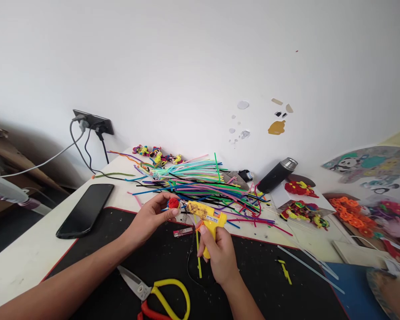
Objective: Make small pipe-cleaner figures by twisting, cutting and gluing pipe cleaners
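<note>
My left hand (158, 214) pinches a small red pipe-cleaner piece (173, 203), round and coiled, with a bit of blue at its edge. In my right hand (219, 251) is a yellow glue gun (204, 214), gripped by its handle, its body stained brown near the front. The gun's nozzle points left and lies close to the red piece; whether they touch I cannot tell. A yellow pipe cleaner (199, 253) hangs below the gun. Scissors (153, 291) with yellow and red handles lie on the black mat (253, 289) nearer to me.
Bundles of coloured pipe cleaners (189, 171) cover the table's back. A phone (86, 209) lies at left, below a wall socket (93, 122) with cables. A dark flask (278, 174) leans at right, near finished figures (301, 189). Glue sticks (311, 266) cross the mat's right edge.
</note>
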A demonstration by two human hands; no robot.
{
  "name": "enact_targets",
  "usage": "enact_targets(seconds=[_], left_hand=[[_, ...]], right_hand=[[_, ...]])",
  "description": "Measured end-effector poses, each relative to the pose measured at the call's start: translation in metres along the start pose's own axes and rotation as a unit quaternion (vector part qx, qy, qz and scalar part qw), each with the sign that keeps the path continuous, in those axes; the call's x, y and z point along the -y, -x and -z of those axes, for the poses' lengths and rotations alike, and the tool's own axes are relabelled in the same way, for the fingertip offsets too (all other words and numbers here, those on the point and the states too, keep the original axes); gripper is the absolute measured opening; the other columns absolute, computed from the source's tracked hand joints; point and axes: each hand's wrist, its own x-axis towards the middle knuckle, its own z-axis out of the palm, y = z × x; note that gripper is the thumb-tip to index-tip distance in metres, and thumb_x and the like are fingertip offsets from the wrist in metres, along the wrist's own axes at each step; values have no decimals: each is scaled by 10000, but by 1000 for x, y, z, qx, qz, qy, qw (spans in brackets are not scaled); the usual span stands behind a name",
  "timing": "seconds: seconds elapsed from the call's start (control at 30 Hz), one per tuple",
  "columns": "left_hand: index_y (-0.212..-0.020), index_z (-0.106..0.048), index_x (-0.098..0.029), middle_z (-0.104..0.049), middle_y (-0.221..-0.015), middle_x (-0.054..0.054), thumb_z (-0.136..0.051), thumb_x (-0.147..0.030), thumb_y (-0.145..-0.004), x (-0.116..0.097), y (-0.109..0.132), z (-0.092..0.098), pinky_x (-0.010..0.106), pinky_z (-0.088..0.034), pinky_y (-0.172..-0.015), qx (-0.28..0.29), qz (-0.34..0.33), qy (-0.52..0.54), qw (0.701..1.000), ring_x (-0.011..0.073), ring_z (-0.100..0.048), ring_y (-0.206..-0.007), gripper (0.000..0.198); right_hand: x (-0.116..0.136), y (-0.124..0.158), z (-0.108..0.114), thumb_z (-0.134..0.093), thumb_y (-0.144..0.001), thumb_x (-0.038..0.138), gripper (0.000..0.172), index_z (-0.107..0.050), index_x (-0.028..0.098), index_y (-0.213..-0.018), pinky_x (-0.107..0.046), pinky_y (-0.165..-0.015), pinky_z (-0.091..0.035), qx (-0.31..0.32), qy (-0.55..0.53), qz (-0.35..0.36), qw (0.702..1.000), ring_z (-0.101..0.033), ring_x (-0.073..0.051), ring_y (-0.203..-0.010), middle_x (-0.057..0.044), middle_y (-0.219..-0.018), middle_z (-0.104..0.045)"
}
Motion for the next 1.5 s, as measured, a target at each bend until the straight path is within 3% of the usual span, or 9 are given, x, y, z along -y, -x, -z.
enact_targets(seconds=[0.37, 0.67, 1.5], left_hand=[[-1075, -710, -223, -696, -1070, 67, -892, -503, -777, -1, 2, 2, 345, -588, -828, 16, -15, -7, 1000, 258, -653, -1025, 447], [-1095, -720, -211, -690, -1066, 64, -903, -487, -787, -3, 3, 0, 327, -600, -767, 26, -8, 8, 1000, 248, -644, -1010, 452], [-1110, -719, -230, -721, -1094, 56, -895, -435, -823, 5, 4, 1, 373, -630, -892, 28, -21, 6, 999, 247, -683, -1047, 394]], right_hand=[[3, 2, -2, -566, -987, 701, 613, -608, 221, -609, -271, -488, -433, -28, 119, 87, 989, -553, -161, -461, -23, -483, -574], [1, 4, -3, -540, -1027, 604, 576, -541, 229, -590, -258, -481, -424, -27, 152, 115, 981, -563, -152, -457, -21, -499, -590], [6, 5, -1, -510, -1033, 514, 480, -521, 246, -634, -298, -518, -375, -40, 267, 135, 953, -561, -170, -470, -9, -482, -569]])
